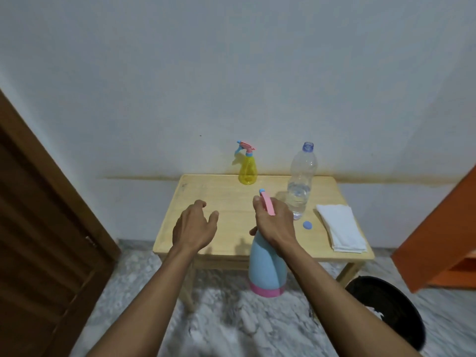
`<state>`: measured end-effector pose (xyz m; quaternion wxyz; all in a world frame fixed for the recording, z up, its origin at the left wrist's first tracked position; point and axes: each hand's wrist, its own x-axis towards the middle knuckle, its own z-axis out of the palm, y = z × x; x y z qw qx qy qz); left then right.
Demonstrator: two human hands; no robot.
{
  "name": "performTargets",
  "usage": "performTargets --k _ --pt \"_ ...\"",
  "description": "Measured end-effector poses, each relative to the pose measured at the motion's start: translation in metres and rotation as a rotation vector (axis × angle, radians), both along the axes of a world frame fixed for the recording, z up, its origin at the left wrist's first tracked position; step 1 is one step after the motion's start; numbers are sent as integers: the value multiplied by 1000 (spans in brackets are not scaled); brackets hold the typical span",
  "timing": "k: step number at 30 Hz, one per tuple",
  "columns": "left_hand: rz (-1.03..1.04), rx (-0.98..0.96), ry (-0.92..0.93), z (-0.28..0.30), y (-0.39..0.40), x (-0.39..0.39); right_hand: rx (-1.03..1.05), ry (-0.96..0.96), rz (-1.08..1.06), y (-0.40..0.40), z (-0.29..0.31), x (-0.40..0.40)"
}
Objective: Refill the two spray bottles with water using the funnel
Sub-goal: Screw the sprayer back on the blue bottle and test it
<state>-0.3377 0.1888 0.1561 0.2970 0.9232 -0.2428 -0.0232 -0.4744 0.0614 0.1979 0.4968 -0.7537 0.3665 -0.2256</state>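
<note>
My right hand [275,222] grips the pink sprayer head of a light-blue spray bottle [266,269] with a pink base, held in the air in front of the small wooden table [206,202]. My left hand [195,225] hovers over the table's left half, fingers apart and holding nothing. A yellow spray bottle [247,171] with a pink and blue sprayer stands at the table's back edge. To its right stands an uncapped clear water bottle [300,181], partly filled. Its blue cap [307,224] lies on the table beside it. No funnel is in sight.
A folded white cloth [340,228] lies on the table's right side. A black bin [391,310] stands on the marble floor at the lower right. A brown door [38,228] is at the left, an orange cabinet [443,240] at the right, a white wall behind.
</note>
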Motion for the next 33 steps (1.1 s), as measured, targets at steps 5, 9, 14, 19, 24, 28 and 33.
performTargets --k 5,9,14,19,24,28,33 --pt "-67 333 140 -15 13 14 69 161 -5 13 -41 15" --pt "-95 446 231 -26 26 22 93 272 -50 23 -67 20" --pt "-129 455 266 -32 35 30 121 302 -68 31 -79 31" --pt "-136 449 265 -34 39 36 180 314 -80 29 -89 40" --pt "-150 452 275 -36 41 38 180 385 -106 35 -77 37" --pt "-153 452 288 -40 43 38 187 433 -95 36 -82 37" --pt "-133 449 289 -42 51 42 145 407 -68 43 -82 40"
